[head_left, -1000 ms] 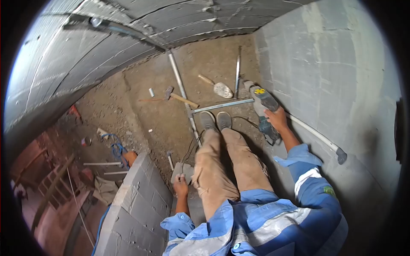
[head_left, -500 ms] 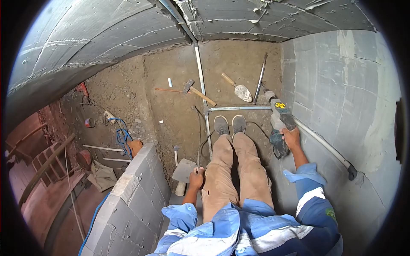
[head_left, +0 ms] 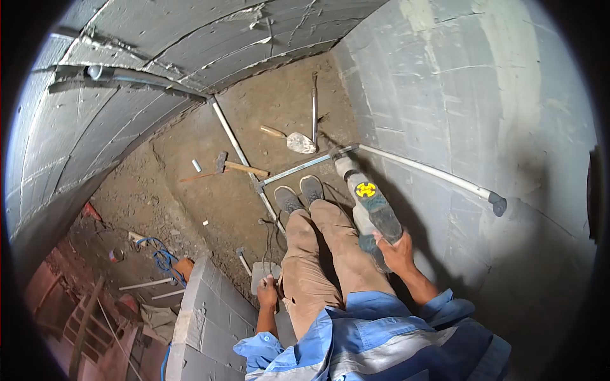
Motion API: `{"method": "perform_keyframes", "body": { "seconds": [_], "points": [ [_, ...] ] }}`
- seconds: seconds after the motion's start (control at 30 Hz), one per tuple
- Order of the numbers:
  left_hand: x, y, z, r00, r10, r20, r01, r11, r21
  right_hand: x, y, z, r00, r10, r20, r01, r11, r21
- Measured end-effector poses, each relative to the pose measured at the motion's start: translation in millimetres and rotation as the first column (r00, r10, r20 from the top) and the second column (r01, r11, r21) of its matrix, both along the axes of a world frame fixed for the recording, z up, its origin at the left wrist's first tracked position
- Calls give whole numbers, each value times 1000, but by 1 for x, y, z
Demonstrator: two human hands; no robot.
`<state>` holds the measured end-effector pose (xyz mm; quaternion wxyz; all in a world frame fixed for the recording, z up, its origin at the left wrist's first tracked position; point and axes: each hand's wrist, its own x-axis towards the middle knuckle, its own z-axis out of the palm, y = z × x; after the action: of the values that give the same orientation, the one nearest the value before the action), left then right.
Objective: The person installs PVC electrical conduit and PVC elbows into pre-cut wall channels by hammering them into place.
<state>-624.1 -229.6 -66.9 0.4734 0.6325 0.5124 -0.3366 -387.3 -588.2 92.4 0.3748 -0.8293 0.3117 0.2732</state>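
My right hand (head_left: 397, 251) is wrapped round the rear handle of a green and grey power drill (head_left: 375, 213) with a yellow sticker, its front end pointing at the floor by the right wall. Low beside my left leg, my left hand (head_left: 267, 289) has its fingers closed in front of a grey flat plate (head_left: 259, 272); a thin dark cable (head_left: 270, 238) runs down to the fingers, and what they hold is too small to make out. A trowel (head_left: 300, 143), a metal bar (head_left: 314, 111) and a hammer (head_left: 244, 167) lie on the dirt floor.
White pipes (head_left: 232, 134) join on the floor ahead of my shoes (head_left: 288, 200). Another pipe (head_left: 432, 167) follows the right wall (head_left: 457, 114). A low block wall (head_left: 203, 317) stands at the left, with a blue hose (head_left: 166, 259) and debris beyond it.
The view has turned to the right. The drill has come closer to my body and its sticker shows larger. My left hand stays low beside the plate.
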Motion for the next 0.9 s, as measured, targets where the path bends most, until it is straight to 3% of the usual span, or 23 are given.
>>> {"method": "perform_keyframes", "body": {
  "seconds": [0.03,0.1,0.17,0.23,0.33,0.37,0.43,0.47,0.53,0.7,0.77,0.8,0.83,0.9],
  "points": [
    [6,-1,3,997,-72,13,72,997,15,-4,-2,3,1000,-7,7,7,1000,-1],
    [17,-9,6,998,-64,23,64,998,3,-13,-6,7,990,-126,66,116,985,130],
    [32,-13,13,997,52,58,-49,998,-49,-30,-16,-3,986,-127,111,109,982,153],
    [36,-7,12,996,-22,81,25,999,-43,-41,-21,-5,989,-145,36,134,967,215],
    [50,1,13,994,-73,81,77,996,-44,-65,-24,-7,977,-201,77,179,958,225],
    [47,9,3,969,-202,141,201,979,22,-75,-24,-6,970,-229,83,208,956,207],
    [58,17,8,982,-183,48,185,982,-48,-95,-25,-4,977,-191,95,180,977,116],
    [57,22,-2,980,-192,46,194,979,-56,-106,-26,-4,961,-266,72,258,960,107],
    [52,32,-12,975,-218,52,222,972,-75,-106,-28,9,961,-268,73,258,958,125],
    [53,29,-21,973,-231,21,231,973,-20,-120,-38,3,967,-245,75,239,968,77],
    [32,19,-42,978,-185,95,188,982,-20,-140,-42,-32,971,-232,57,235,971,-38],
    [20,23,-41,975,-154,164,159,987,-19,-162,-48,-56,990,-135,33,139,955,-260],
    [46,4,-8,986,-166,16,166,985,-50,-147,-52,-51,967,-234,-96,224,969,-102],
    [40,-16,0,987,-159,26,159,987,-14,-132,-55,-37,969,-247,4,247,969,25]
  ]
}}
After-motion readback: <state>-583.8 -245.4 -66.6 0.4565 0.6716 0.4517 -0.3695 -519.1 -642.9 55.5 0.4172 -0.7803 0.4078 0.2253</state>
